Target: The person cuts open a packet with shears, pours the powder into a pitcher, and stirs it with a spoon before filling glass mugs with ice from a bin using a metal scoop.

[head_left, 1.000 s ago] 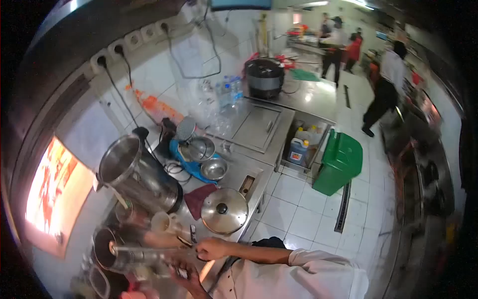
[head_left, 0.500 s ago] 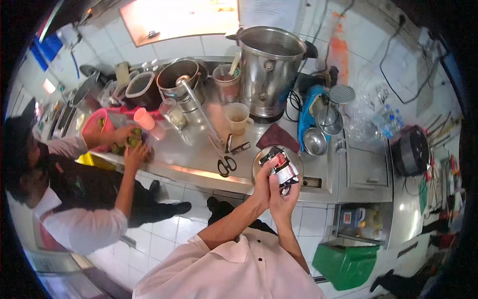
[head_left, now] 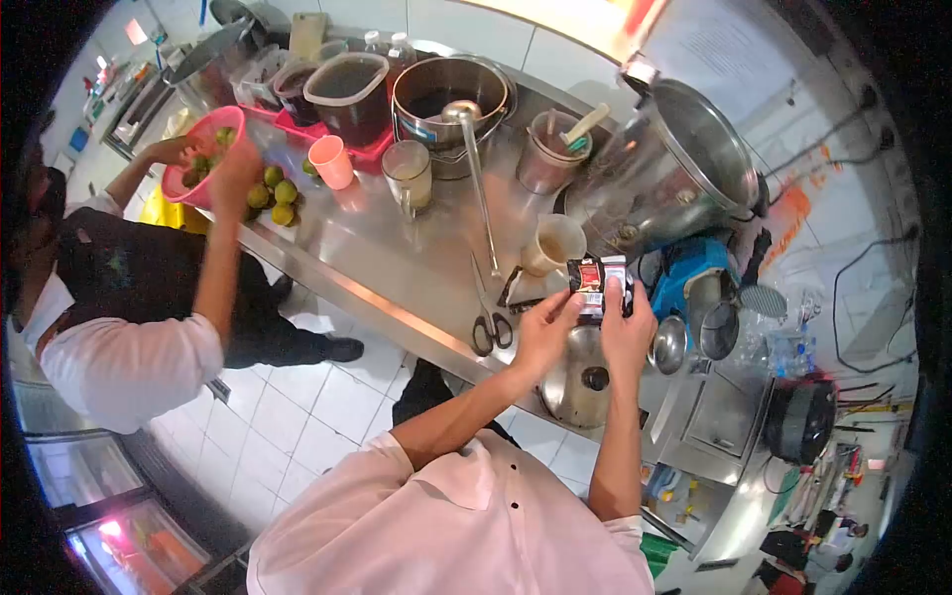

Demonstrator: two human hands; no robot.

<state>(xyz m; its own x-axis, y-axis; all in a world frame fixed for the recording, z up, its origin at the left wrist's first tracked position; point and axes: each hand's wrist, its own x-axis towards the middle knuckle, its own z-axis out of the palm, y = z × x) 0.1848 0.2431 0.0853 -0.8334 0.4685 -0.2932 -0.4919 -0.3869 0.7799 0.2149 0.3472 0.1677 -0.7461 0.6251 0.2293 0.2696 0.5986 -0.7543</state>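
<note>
Both my hands hold a bunch of small black, red and white packets [head_left: 589, 276] above the counter's front edge. My left hand [head_left: 545, 335] pinches their left side, and my right hand [head_left: 627, 322] grips the right side with its thumb on top. What is printed on them is too small to read. Just behind the packets stands a plastic measuring cup [head_left: 555, 244] with brownish residue. Left of my hands lie black-handled scissors [head_left: 491, 332], near a black packet [head_left: 524, 290]. Beneath my hands rests a round metal lid [head_left: 570, 389] with a black knob.
A pot [head_left: 436, 94] with a ladle [head_left: 474, 169] across it, a glass mug [head_left: 408, 178] and a pink cup [head_left: 331, 162] stand on the steel counter [head_left: 397, 278]. A large urn [head_left: 654, 159] is behind. At left a co-worker [head_left: 129, 288] handles green fruit by a pink basin [head_left: 188, 181].
My view has turned, so the counter appears slanted. My hands have moved apart to opposite sides of the packets, now held flatter. The co-worker's hands have moved to the basin.
</note>
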